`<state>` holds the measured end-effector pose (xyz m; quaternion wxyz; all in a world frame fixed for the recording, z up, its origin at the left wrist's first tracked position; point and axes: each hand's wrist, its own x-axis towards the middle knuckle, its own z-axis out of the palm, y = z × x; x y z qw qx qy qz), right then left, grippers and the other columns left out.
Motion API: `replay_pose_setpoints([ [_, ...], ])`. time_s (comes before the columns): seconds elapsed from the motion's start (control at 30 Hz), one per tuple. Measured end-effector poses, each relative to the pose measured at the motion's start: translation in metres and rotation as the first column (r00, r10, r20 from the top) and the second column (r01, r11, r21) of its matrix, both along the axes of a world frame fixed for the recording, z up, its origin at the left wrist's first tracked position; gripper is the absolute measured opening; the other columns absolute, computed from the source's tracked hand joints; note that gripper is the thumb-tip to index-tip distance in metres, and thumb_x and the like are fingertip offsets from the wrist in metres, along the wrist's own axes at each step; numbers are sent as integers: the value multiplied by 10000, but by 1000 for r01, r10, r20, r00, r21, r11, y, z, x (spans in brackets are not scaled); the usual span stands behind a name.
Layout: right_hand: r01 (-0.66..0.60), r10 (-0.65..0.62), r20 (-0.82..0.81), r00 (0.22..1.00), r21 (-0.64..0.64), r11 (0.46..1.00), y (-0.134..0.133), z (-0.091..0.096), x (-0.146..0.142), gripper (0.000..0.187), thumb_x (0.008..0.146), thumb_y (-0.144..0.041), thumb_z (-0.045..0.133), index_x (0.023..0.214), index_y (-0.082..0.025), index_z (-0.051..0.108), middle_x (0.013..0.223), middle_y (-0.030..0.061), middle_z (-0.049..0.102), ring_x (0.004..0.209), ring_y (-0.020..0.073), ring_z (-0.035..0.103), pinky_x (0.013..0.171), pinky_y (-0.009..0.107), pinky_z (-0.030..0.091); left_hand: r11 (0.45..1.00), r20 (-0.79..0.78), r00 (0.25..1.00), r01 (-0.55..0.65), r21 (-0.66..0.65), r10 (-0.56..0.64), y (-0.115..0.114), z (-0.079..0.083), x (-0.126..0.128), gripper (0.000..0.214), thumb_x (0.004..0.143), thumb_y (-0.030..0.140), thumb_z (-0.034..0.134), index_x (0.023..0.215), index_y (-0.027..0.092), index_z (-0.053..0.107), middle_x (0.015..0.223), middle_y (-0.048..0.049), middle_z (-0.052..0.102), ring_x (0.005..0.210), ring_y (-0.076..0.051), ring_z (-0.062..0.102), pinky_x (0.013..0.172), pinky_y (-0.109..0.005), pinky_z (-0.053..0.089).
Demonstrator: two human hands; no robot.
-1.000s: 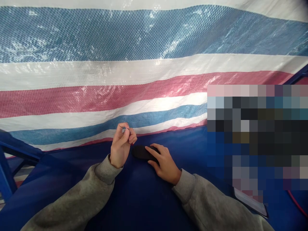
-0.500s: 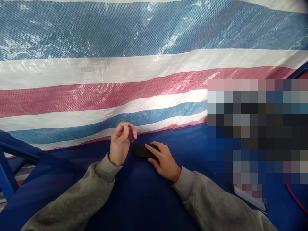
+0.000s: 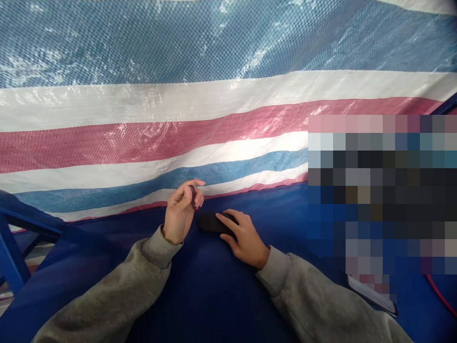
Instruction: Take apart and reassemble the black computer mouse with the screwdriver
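Observation:
Raised above the blue tabletop, my left hand (image 3: 180, 209) pinches a small dark purplish-red object (image 3: 193, 196) between thumb and fingers. Much of that object is hidden, so its kind cannot be made out. My left index finger points out to the right, off the object. Just to the right, a black oblong case (image 3: 210, 222) with rounded ends lies on the table. My right hand (image 3: 244, 238) grips its right end, with fingers over the top and the thumb along the near side. The left end of the case is below the small object.
The blue table (image 3: 214, 295) meets a striped plastic sheet (image 3: 143, 105) at the back. A blue metal frame (image 3: 14, 252) stands at the left. To the right are a blurred-out area, a flat dark-edged item (image 3: 374, 295) and a red cable (image 3: 441, 297).
My left index finger has straightened away from the small object, while the thumb and other fingers keep hold of it. My right hand and the black case have hardly moved.

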<state>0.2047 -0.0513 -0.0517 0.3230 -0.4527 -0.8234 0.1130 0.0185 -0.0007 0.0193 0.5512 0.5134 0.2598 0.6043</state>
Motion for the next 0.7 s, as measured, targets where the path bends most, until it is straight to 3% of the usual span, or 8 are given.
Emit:
replay_pose_setpoints([
  [0.17,4,-5,24,1000,26,1000,1,-3,0,504,892,-235,597,1386,-249,494,1301,121,525,1170,277,515,981,474,450,998,69,996,60,-33,-57,-1,1,1,177,921,401,570,935,230,526,622,35,425,571,-109,388,603,-255,344],
  [0.37,-1,1,5,1000,2,1000,0,-2,0,488,901,-230,583,1381,-235,500,1301,127,524,1174,277,506,993,473,436,998,29,998,51,-31,-50,-4,3,3,350,954,479,463,826,170,566,629,4,445,574,-118,410,597,-275,350],
  [0.47,-2,2,-1,1000,-5,1000,0,-2,1,489,900,-227,584,1382,-226,500,1304,130,522,1176,275,501,996,473,431,997,76,994,80,-20,-78,-5,3,3,221,923,434,550,908,214,533,613,34,411,555,-108,376,592,-261,334],
  [0.57,-5,5,-1,1000,-3,1000,0,-2,1,490,904,-231,580,1386,-229,494,1305,130,521,1177,276,499,992,478,430,998,42,997,65,4,-65,-5,1,2,157,897,354,607,907,215,534,648,20,469,602,-118,434,612,-266,343],
  [0.7,-5,5,-2,1000,2,1000,0,-2,1,481,905,-231,577,1381,-227,501,1307,131,519,1180,277,498,1000,476,425,999,6,999,49,17,-49,-4,0,1,307,963,412,468,833,160,585,677,-14,486,596,-117,436,601,-280,341],
])
